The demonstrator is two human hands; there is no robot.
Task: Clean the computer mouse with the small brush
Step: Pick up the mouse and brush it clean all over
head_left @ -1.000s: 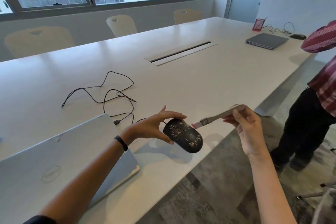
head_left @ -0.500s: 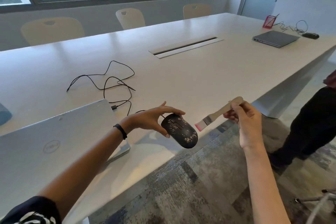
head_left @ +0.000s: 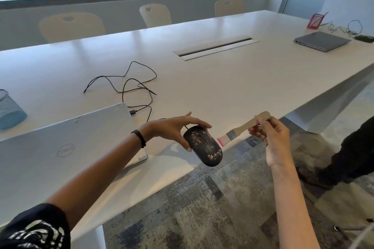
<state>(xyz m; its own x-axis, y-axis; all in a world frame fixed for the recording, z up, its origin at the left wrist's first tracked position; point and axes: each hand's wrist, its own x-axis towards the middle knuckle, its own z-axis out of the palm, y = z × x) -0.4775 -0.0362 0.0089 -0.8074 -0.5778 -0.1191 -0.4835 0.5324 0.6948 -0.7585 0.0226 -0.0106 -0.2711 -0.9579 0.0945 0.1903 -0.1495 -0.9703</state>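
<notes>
A black computer mouse [head_left: 204, 147] speckled with pale crumbs hangs in the air over the table's near edge, its top facing me. My left hand [head_left: 172, 130] grips it by the far end between thumb and fingers. My right hand [head_left: 271, 137] pinches the wooden handle of a small flat brush [head_left: 238, 131] with a metal ferrule and pink-tipped bristles. The bristles point left and sit just beside the mouse's right side, close to touching it. The mouse's black cable [head_left: 129, 89] trails back in loops across the table.
A closed silver laptop [head_left: 60, 147] lies under my left forearm on the white table [head_left: 222, 87]. A mesh pen cup [head_left: 10, 109] stands at far left. Another grey laptop [head_left: 321, 41], a red holder [head_left: 313, 21] and cables sit far right. A person's dark leg [head_left: 350, 157] is at right.
The brush has lifted off the mouse and swung a little to the right, then drifted back near its side. The mouse tilted lower over the table edge. My view shifted left.
</notes>
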